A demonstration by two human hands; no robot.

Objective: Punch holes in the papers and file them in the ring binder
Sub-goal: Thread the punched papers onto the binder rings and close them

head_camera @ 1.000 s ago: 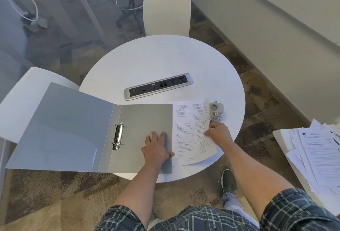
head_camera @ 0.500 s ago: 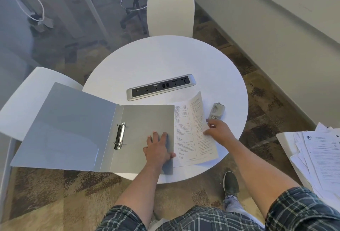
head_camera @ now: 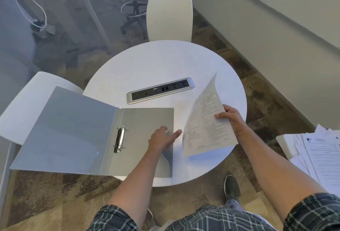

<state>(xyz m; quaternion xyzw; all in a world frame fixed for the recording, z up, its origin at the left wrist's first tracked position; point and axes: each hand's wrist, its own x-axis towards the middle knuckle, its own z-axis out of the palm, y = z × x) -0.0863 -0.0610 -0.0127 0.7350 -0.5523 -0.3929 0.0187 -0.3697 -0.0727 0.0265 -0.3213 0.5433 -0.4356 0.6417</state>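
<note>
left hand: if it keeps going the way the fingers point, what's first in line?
The left hand points right, over the binder edge. First in line looks like the sheet gripped by the right hand, though the sheet is lifted, so depth is unclear.

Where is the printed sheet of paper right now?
In the head view the printed sheet is lifted off the round table, gripped by the right hand, just right of the open ring binder.
</note>
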